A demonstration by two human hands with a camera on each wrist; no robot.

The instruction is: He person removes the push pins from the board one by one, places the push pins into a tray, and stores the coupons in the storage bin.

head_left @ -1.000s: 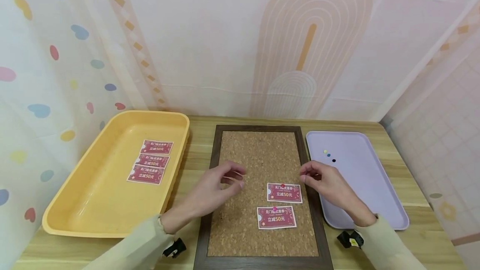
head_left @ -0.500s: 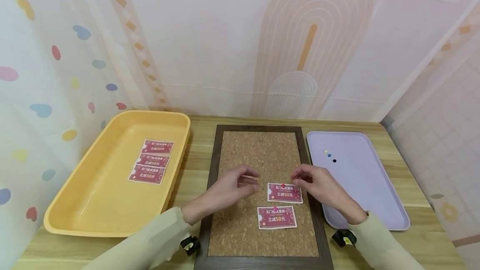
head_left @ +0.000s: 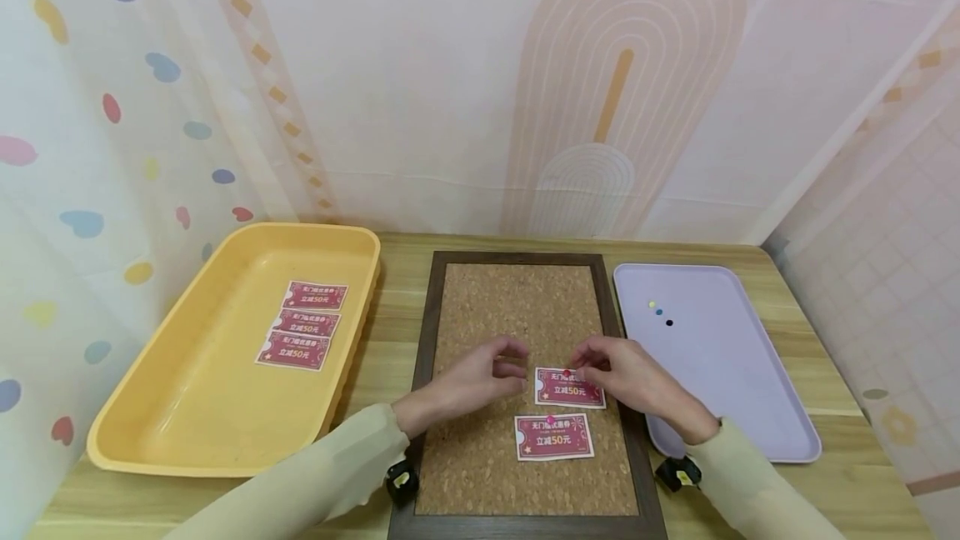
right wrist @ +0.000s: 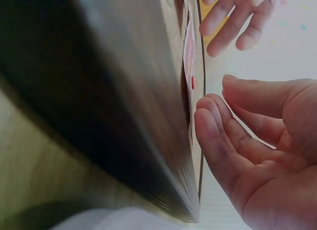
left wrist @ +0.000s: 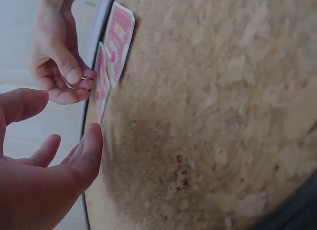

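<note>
On the cork board (head_left: 517, 298) lie two dark-pink coupons. A red pushpin (right wrist: 193, 82) sits at the top of the upper coupon (head_left: 561, 394), and a pink pushpin (head_left: 551, 420) at the top of the lower coupon (head_left: 558, 444). My left hand (head_left: 476, 375) hovers over the cork just left of the upper coupon, fingers loosely bent and holding nothing. Over that coupon's right end is my right hand (head_left: 630, 375), its fingertips near the red pushpin. In the right wrist view its thumb and fingers stand apart with nothing between them.
Three more coupons (head_left: 300, 350) lie in a yellow tub (head_left: 217, 382) on the left. The lilac tray (head_left: 712, 357) at right holds yellow, blue and black pushpins (head_left: 669, 323). A dark wooden frame (head_left: 517, 257) edges the board. Patterned curtains (head_left: 420, 90) stand behind the table.
My left hand has moved right across the cork toward the upper coupon. My right hand has come left from the frame's edge to over that coupon. The coupons and pushpins stay put.
</note>
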